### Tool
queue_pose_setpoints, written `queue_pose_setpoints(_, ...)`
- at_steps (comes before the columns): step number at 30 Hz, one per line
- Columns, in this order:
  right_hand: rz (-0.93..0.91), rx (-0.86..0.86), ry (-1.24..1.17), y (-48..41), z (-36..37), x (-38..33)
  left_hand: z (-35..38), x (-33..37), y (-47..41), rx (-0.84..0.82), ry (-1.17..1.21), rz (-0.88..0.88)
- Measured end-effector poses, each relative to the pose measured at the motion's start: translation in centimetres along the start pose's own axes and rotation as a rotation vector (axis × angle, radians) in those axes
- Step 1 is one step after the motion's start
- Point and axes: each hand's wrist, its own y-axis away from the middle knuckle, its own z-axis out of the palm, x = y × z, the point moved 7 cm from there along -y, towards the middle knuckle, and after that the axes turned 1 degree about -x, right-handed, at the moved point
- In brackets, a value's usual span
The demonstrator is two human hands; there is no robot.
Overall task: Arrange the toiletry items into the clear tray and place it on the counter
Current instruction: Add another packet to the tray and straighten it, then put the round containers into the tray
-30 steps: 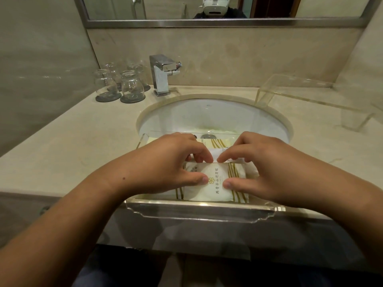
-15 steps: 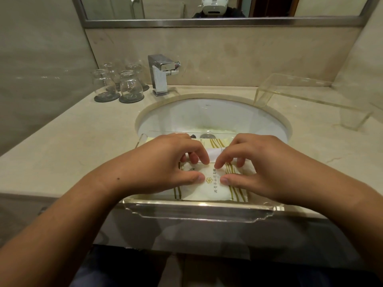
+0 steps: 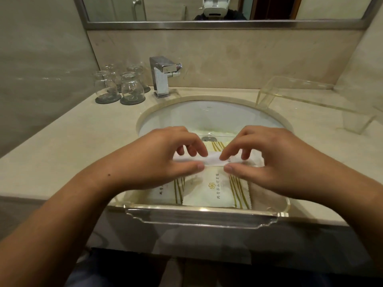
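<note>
Now, fingers: thumb and forefinger of the left hand (image 3: 157,160) and of the right hand (image 3: 275,162) are narrowed to a pinch. Each pair of fingers (image 3: 199,167) grips one end of a white sachet (image 3: 213,159), and the remaining ones curl loosely behind.
Sachet from the fingers: it lies directly between the two pinches, whose tips almost meet at its middle, so neither hand is nearer.
Long axis: it runs left to right and close to level. The sachet shows only as a thin band, so its broad face seems tipped away from view. I cannot tell which end is its top.
Where it is: in the air, just above the middle of the clear tray (image 3: 203,216).
Beneath it: two gold-striped sachets (image 3: 215,189) lie flat in the tray, overlapping, with their stripes and print running near to far.
Tray: it sits at the near edge of the bench (image 3: 72,141), long side left to right, and its far part reaches over the sink (image 3: 207,114).
Coming move, as I judge it: the sachet's axis already matches the tray's long side, so it needs lowering and laying flat rather than turning.
Further out: a tap (image 3: 163,77) stands behind the sink, glasses (image 3: 130,90) on dark coasters are at far left, and a clear stand (image 3: 300,94) is at far right.
</note>
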Motion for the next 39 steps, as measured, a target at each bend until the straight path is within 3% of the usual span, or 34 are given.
queue_pose_setpoints(9,0.016,0.195,-0.135,-4.9,-2.8,4.8,-3.2,-6.0,-2.9,0.2,0.104,-0.045)
queue_pose_setpoints(19,0.114,0.038,-0.202,-13.7,1.3,12.1,-2.9,-14.7,-9.6,0.167,0.191,-0.181)
queue_pose_setpoints(28,0.115,-0.226,-0.054,-20.5,7.3,16.1,-0.5,-18.5,-15.5,-0.005,0.098,-0.188)
queue_pose_setpoints(39,-0.064,-0.438,0.104,-24.9,13.9,15.9,4.9,-22.5,-20.0,-0.41,-0.224,-0.228)
